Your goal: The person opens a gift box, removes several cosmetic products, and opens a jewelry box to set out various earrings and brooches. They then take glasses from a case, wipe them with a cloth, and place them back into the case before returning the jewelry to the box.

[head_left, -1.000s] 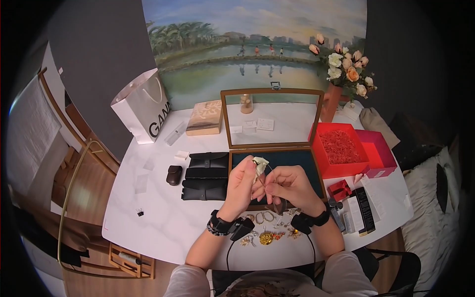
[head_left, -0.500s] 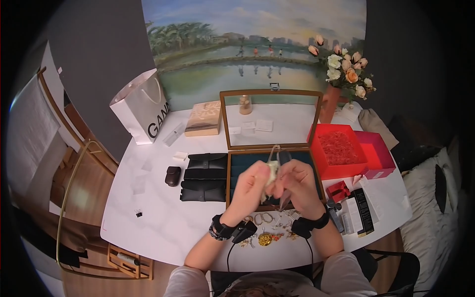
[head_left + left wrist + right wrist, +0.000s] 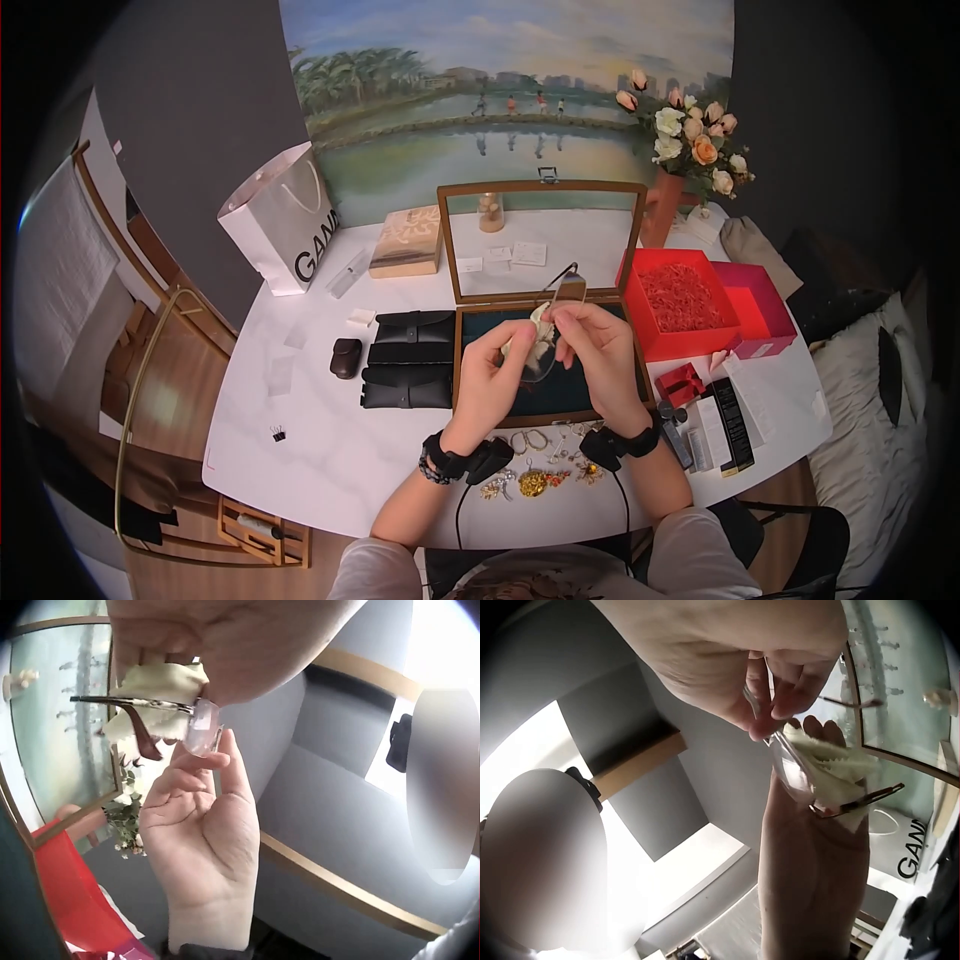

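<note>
A pair of eyeglasses (image 3: 570, 290) with thin dark temples is held up over the wooden display case (image 3: 540, 407). My left hand (image 3: 493, 382) holds a pale yellow cloth (image 3: 161, 682) around one lens; in the right wrist view this cloth (image 3: 832, 765) lies between its fingers and the lens (image 3: 789, 769). The thumb and fingers of my right hand (image 3: 604, 350) pinch the glasses' frame at the other side. Part of the frame is hidden by the cloth and fingers.
Jewellery (image 3: 534, 484) lies before the case. Black pouches (image 3: 408, 387) and a brown small case (image 3: 345, 358) are at left, with a paper bag (image 3: 280, 220) behind. At right are a red box (image 3: 685, 300), small boxes and a flower vase (image 3: 661, 205).
The glasses have turned in my hands, so one lens and a temple now stand above my fingers. My right hand has risen slightly, and both hands keep hold.
</note>
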### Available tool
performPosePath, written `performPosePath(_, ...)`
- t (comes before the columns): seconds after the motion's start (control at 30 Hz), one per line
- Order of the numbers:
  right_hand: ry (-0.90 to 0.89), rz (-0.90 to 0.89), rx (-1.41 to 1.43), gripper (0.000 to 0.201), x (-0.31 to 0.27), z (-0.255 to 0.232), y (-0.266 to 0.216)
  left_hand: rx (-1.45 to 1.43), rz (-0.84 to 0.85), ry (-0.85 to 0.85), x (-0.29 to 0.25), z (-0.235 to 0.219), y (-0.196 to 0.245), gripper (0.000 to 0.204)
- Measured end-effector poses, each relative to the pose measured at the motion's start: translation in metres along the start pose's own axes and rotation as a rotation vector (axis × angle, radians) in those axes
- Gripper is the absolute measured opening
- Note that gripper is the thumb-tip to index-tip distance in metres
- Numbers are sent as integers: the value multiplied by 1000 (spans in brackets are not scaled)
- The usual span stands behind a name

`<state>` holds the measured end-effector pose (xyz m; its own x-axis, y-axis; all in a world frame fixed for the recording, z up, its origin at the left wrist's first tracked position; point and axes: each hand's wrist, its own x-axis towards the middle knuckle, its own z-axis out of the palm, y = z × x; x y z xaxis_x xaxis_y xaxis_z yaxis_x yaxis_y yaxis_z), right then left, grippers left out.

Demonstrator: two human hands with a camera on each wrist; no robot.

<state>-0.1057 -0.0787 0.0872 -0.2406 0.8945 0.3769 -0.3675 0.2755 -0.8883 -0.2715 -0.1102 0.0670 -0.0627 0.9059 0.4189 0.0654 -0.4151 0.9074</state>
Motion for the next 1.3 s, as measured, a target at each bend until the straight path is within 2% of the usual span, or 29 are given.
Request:
performPosePath(0.07,-34,-30,6,18,3,-4,8,-189,-189,-147,4,-5,0,34)
performPosePath(0.13,-53,-201,-116,17,5,-5,18,-268,-199,-185,3,0,1,37)
performPosePath(0.27,-4,-169,-101,18,6,-7,16,-500,-280,-315,2,-3,14,40)
performPosePath(0.33,85,-239,-90,18,9,-11,19,-498,-287,-337,2,-3,16,41)
performPosePath(0.47,122,-238,-76,18,8,-9,14,-404,-245,-404,3,-2,16,37)
performPosePath(0.6,93,-258,-87,17,9,-12,18,-389,-246,-349,5,-4,11,32)
performPosePath(0.67,73,-260,-101,16,9,-13,18,-253,-206,-320,4,-5,2,29)
performPosePath(0.77,69,-251,-83,16,8,-12,14,-204,-205,-265,4,-6,1,28)
performPosePath(0.8,70,-252,-83,16,8,-12,13,-203,-205,-266,4,-4,1,28)
performPosePath(0.87,22,-176,-40,16,7,-13,12,-403,-214,-281,6,0,2,27)
performPosePath(1.0,30,-173,-36,16,7,-13,14,-404,-219,-280,5,2,7,27)
performPosePath(1.1,55,-202,-75,17,7,-12,10,-252,-288,-332,8,-12,4,30)
performPosePath(1.17,32,-113,-11,19,6,-13,7,-395,-251,-256,11,-16,2,27)
performPosePath(1.2,31,-111,-12,19,6,-13,7,-422,-172,-161,12,-11,-6,28)
performPosePath(1.27,0,-20,3,22,6,-12,6,-358,-101,-10,14,-7,-6,27)
performPosePath(1.3,-1,-17,2,22,6,-11,6,-358,-102,-8,16,-9,-8,27)
